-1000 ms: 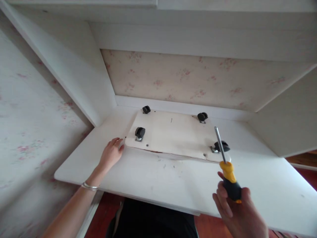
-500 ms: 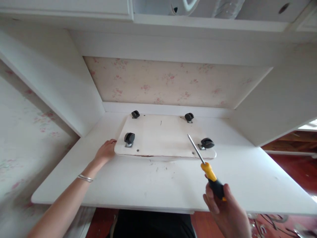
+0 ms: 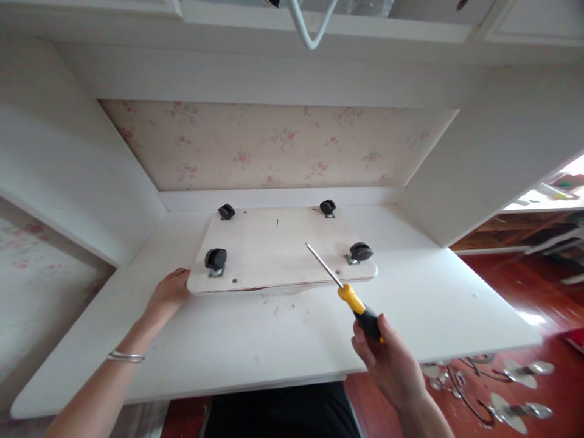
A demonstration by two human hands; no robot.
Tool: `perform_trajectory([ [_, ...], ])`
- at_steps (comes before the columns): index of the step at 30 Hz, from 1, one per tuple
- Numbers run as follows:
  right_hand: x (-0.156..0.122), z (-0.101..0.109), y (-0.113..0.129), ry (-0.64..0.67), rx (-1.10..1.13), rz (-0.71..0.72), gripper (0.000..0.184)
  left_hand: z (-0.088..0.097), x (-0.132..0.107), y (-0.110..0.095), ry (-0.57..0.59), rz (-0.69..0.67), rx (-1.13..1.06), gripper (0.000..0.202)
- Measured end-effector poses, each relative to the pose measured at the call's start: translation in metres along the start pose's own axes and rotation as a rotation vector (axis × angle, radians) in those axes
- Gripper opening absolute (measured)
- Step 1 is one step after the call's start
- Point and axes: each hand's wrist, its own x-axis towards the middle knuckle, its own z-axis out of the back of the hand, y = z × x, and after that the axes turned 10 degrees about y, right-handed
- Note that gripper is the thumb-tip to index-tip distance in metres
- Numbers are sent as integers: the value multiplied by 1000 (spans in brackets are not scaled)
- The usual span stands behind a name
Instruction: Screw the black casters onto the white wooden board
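Observation:
A white board [image 3: 283, 252] with rounded corners lies on the white desk, its wheeled side facing up. Black swivel casters, among them the near left caster [image 3: 215, 260] and the near right caster [image 3: 361, 252], stand at its corners. My left hand [image 3: 170, 295] grips the board's left edge, with its fingertips hidden by the board. In my right hand [image 3: 387, 359] is a screwdriver [image 3: 350, 297] with a yellow and black handle, my fingers closed around the handle's end. Its metal shaft slants up and left, and its tip appears over the board, touching no caster.
The white desk [image 3: 255, 340] has side panels, and a shelf [image 3: 255, 18] overhangs it. A white looped cord or handle [image 3: 312, 33] hangs from that shelf. Lamp-like metal and glass parts [image 3: 506, 389] lie on the red floor [image 3: 497, 292] at the right.
My view has turned to the right, so the desk and board sit further left. The screwdriver is tilted more to the left. My left hand stays at the board's edge.

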Motion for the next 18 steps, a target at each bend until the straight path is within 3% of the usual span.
perform_trajectory([
  [5, 2, 4, -4, -155, 89, -48, 43, -1, -8, -2, -73, 2, -131, 36],
  [12, 9, 26, -13, -188, 100, -72, 37, -7, -10, 17, -297, 54, -442, 30],
  [15, 6, 23, -12, -96, 53, -102, 40, -8, -19, 28, -389, 139, -539, 43],
  [18, -3, 3, -12, 115, -57, -175, 46, -5, -43, 20, -490, 175, -786, 49],
])
